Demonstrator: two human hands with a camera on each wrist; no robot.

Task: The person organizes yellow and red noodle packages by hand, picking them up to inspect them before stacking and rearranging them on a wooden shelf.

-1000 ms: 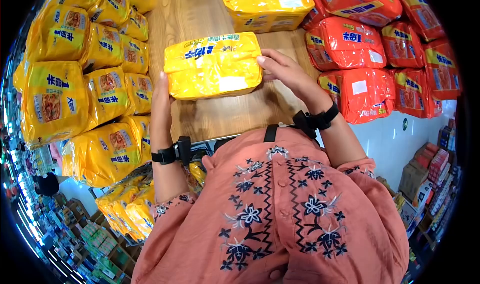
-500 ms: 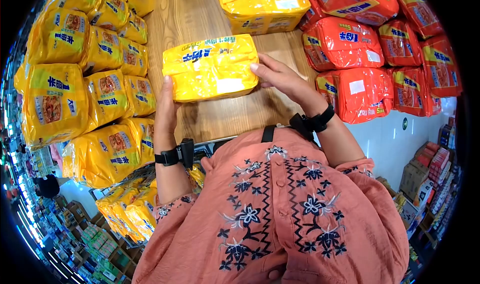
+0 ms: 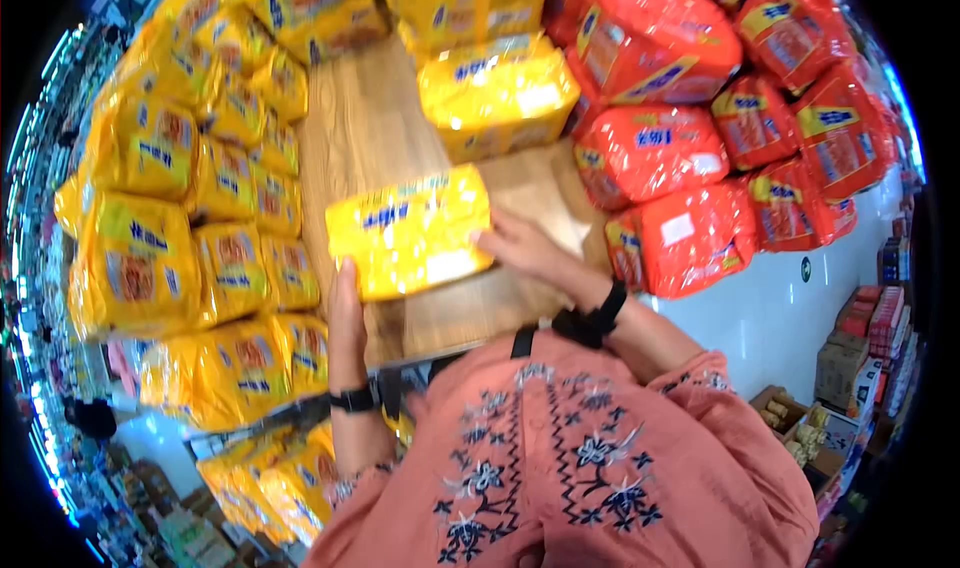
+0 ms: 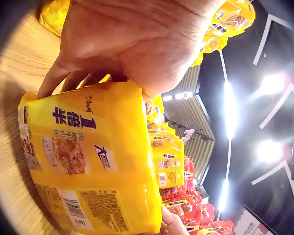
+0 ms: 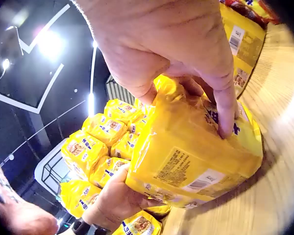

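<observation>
A yellow instant noodle multipack (image 3: 410, 230) lies on the wooden table (image 3: 375, 143) in front of the person, held between both hands. At its left end the left hand (image 3: 347, 313) grips it; the left wrist view shows that hand (image 4: 132, 44) over the pack's edge, thumb on one side and fingers on the other. The right hand (image 3: 530, 248) holds the opposite end. In the right wrist view the right hand (image 5: 171, 49) has its thumb and fingers spread around the gathered wrapper end. Below it, the left hand (image 5: 115, 198) shows on the pack's far end.
Behind the held pack stands another yellow multipack (image 3: 500, 98). Stacked yellow packs (image 3: 145, 258) wall the table's left side, and stacked red packs (image 3: 690, 238) line the right. More yellow packs (image 3: 270, 483) sit lower, beside the person's left arm. Store shelves (image 3: 865, 368) stand beyond the white floor.
The head view has tilted forward, so the table and packs appear lower and more packs show at the back. Both hands keep their hold on the yellow noodle multipack.
</observation>
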